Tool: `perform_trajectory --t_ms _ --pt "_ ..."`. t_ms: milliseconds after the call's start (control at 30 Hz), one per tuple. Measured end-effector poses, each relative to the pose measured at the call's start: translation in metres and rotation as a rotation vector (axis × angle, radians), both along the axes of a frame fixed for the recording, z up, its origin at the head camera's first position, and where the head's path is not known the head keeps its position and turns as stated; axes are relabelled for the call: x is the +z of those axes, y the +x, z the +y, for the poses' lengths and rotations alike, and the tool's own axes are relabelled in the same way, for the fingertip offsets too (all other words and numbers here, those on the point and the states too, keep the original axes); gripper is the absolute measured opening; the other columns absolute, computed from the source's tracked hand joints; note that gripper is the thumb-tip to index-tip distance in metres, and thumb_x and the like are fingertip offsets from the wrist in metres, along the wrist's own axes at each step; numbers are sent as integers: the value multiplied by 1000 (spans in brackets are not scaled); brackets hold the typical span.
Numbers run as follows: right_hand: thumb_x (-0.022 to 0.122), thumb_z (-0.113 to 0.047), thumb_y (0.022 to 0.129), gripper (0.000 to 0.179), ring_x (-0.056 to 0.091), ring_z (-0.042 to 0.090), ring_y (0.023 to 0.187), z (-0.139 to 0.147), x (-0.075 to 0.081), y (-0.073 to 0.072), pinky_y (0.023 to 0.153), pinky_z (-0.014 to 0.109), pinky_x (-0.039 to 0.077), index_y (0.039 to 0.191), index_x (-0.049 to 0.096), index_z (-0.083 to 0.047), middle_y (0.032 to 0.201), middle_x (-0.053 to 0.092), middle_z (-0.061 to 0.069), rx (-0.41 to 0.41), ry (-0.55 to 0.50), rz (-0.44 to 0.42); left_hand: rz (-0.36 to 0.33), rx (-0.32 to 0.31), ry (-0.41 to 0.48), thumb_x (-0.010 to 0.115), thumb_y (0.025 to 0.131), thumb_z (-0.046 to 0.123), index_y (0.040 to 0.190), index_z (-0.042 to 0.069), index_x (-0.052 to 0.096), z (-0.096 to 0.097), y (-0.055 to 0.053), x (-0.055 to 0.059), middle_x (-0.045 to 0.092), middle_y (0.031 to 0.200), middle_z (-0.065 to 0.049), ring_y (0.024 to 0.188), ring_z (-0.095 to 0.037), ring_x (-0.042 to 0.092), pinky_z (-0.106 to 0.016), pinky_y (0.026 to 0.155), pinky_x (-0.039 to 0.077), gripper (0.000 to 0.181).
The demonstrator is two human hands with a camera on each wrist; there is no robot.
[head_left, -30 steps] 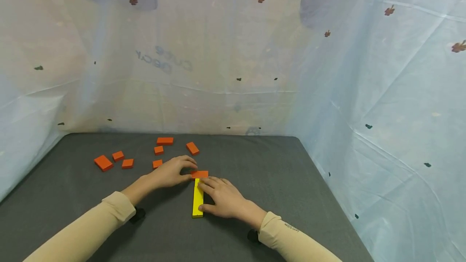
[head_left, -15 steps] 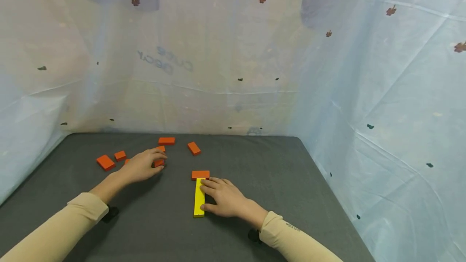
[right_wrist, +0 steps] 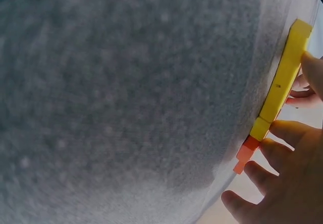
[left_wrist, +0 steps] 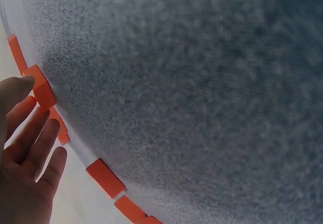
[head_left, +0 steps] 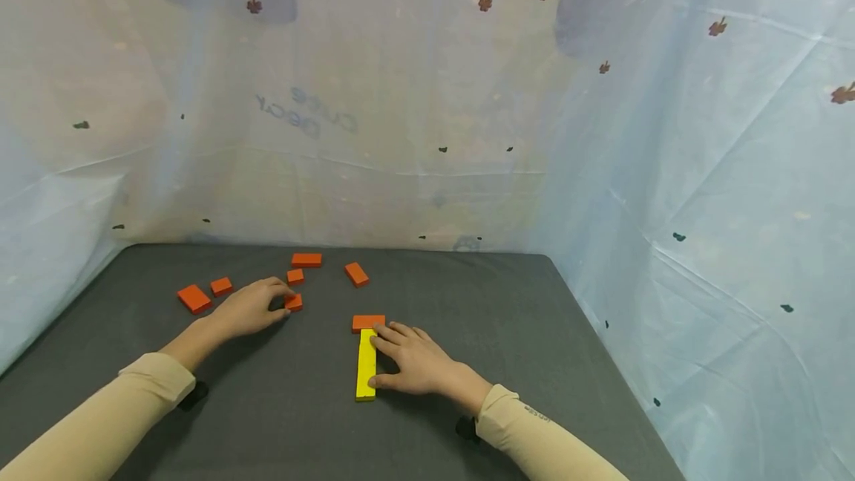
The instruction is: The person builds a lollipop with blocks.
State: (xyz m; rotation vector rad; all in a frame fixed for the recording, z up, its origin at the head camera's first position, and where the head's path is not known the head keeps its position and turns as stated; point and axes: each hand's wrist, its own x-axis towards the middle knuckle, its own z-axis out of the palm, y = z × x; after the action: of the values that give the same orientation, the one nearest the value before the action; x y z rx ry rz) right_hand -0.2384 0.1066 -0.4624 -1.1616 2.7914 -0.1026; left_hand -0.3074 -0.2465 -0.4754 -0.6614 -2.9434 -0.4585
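Note:
At the left of the table, my left hand (head_left: pixel 249 309) pinches a small orange block (head_left: pixel 295 303) between thumb and forefinger. The left wrist view shows the thumb against this orange block (left_wrist: pixel 41 89), with the other fingers spread below. My right hand (head_left: pixel 417 362) rests its thumb and fingertips along the right side of a long yellow bar (head_left: pixel 365 370), fingers extended. A seam crosses the yellow bar (right_wrist: pixel 283 77) near its far end in the right wrist view. Across that far end lies an orange rectangular block (head_left: pixel 369 322), touching it.
Loose orange blocks lie farther back: a slanted block (head_left: pixel 357 274), a long block (head_left: pixel 306 260) and a small block (head_left: pixel 295 276). To the left are a larger block (head_left: pixel 194 298) and a small block (head_left: pixel 221 286). Plastic sheeting (head_left: pixel 401 199) hangs behind the dark table (head_left: pixel 521 332).
My left hand has left the orange block at the bar's end, moved left and taken hold of a small orange block. The right hand has stayed beside the yellow bar.

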Motion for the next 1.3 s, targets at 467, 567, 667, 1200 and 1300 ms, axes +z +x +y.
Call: perform_trajectory --t_ms 467,567,667,1200,1300 --pt "44 -65 92 75 20 25 147 1 1 0 115 54 24 153 27 -25 160 20 -4 4 -15 -42 -25 14 76 72 87 20 110 10 68 6 -11 -4 67 105 -8 95 -27 64 -46 76 53 26" --pt "45 -65 91 75 21 25 147 0 2 0 114 54 24 152 28 -24 160 20 -4 3 -6 -32 -29 16 90 72 86 19 109 10 69 8 -13 -5 67 104 -8 95 -27 64 -45 76 53 25" --pt "46 -65 91 76 21 24 147 0 2 0 114 54 24 152 28 -25 160 20 -4 -2 0 -34 -37 15 94 71 87 18 110 9 68 9 -13 -5 67 106 -9 96 -27 64 -45 77 53 25" --pt "47 -65 91 76 21 22 147 -1 2 -1 115 53 25 152 29 -25 159 21 -4 -4 7 -36 6 -10 229 70 89 22 112 12 69 42 -7 8 68 107 -6 100 -27 64 -47 84 53 25" --pt "47 -65 91 75 21 23 147 -1 2 -1 115 52 25 152 29 -25 159 22 -4 -4 7 -39 0 -20 254 69 90 23 112 13 69 50 -7 9 68 108 -5 102 -27 63 -48 86 52 24"
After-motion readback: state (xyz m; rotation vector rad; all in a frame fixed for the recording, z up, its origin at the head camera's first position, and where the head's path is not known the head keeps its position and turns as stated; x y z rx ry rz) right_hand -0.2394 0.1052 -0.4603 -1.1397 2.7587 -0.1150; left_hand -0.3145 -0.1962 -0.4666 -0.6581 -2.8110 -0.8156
